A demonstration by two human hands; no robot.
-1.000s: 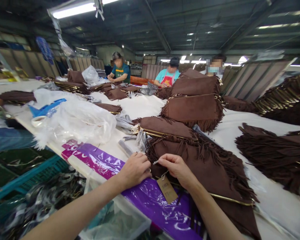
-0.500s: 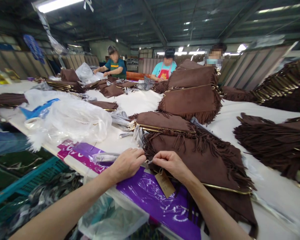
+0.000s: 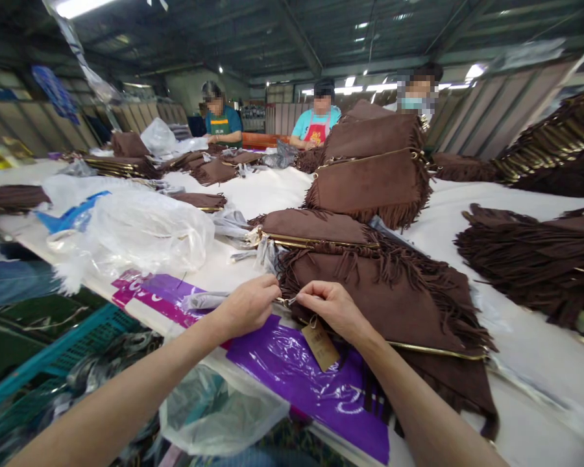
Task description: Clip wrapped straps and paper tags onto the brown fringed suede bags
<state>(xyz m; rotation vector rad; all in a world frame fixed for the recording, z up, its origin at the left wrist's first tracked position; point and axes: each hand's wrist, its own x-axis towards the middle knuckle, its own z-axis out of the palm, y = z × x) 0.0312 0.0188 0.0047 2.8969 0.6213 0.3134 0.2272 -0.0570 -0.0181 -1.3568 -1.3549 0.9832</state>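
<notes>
A brown fringed suede-like bag [image 3: 370,298] with a gold zipper lies in front of me. At its near left corner, a small metal clasp [image 3: 287,301] shows between my fingertips. My left hand [image 3: 250,303] pinches the clasp from the left, beside a strap wrapped in grey plastic [image 3: 205,300]. From the right, my right hand [image 3: 329,308] is closed in a pinch, thumb against forefinger. A thin pale bit shows at its fingertips, too small to name. Below that hand a tan paper tag [image 3: 321,346] hangs on a string loop, over a purple plastic sheet [image 3: 292,370].
More brown fringed bags [image 3: 370,178] are stacked ahead, and others [image 3: 520,266] lie on the right. Clear plastic bags [image 3: 150,227] are heaped on the left. A teal crate [image 3: 73,350] with wrapped straps stands below the table edge. Several co-workers sit or stand across the table.
My view has shifted slightly. My hands stay together at the bag's corner, with more of the clasp showing between them. One co-worker across the table has drawn their arms in.
</notes>
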